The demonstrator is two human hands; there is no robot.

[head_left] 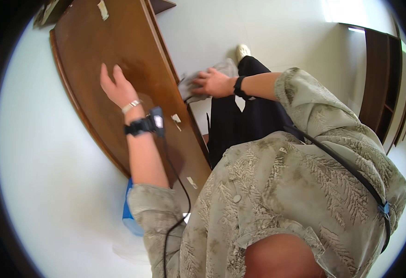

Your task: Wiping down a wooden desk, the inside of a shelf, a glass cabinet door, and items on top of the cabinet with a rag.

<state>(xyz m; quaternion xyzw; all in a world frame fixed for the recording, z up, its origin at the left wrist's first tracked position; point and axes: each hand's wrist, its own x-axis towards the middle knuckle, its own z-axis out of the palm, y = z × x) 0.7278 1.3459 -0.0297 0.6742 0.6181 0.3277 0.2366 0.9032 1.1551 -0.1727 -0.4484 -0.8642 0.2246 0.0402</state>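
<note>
A brown wooden panel (96, 51) with a curved outer edge lies on the left, with strips of pale tape (103, 9) stuck to it. Over its surface my left hand (118, 88) is raised with the fingers apart, holding nothing; whether it touches the wood I cannot tell. My right hand (216, 83) is at the panel's straight right edge, its slightly blurred fingers over a crumpled grey cloth (227, 68). Part of the cloth is bunched under that hand against the edge.
A blue object (131, 215), perhaps a bin, stands beside the panel near my left elbow. On the right is a dark brown shelf unit (376, 74) with panels next to it. A black cable (177, 173) runs from my left wrist along the arm. My shoe (243, 51) stands on the pale floor.
</note>
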